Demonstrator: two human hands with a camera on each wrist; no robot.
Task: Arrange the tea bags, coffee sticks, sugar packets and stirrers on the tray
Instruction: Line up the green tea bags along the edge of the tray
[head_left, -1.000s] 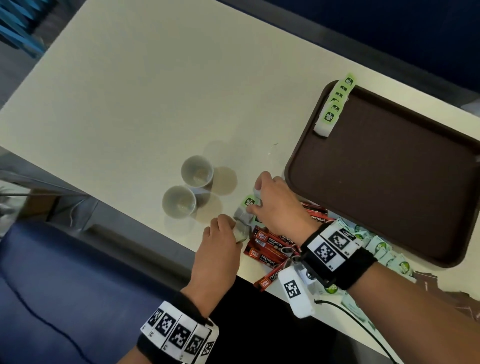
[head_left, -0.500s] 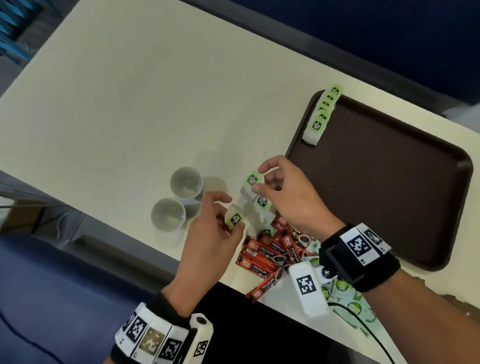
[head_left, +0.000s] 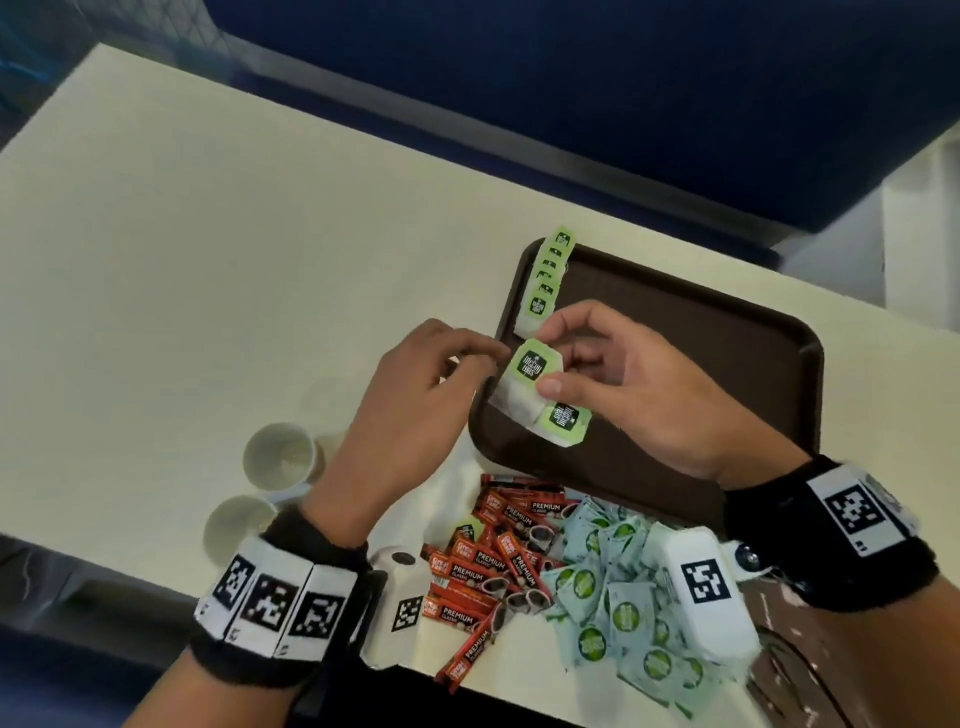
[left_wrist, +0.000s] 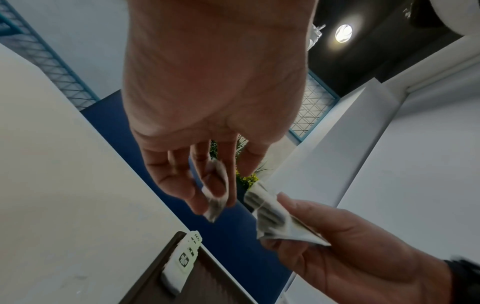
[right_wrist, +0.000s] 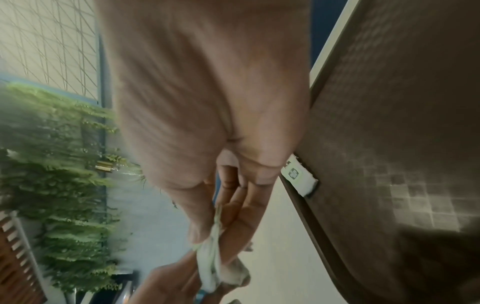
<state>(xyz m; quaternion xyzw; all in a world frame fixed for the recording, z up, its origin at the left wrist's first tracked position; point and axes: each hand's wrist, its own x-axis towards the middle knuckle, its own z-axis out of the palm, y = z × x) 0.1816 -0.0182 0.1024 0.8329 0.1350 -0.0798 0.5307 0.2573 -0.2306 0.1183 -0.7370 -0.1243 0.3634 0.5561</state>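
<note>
Fingers (left_wrist: 215, 185) on tea bag (left_wrist: 217, 197), left-wrist view

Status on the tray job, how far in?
Early. Done: one row of tea bags along the tray edge. In hand: right hand pinches more tea bags, left hand one. Left: coffee sticks and sugar packets, piled on the table.

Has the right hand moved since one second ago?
Yes. The right hand, pinching tea bags, now hangs over the tray's near-left part; earlier it lay on the table by the coffee sticks.
</note>
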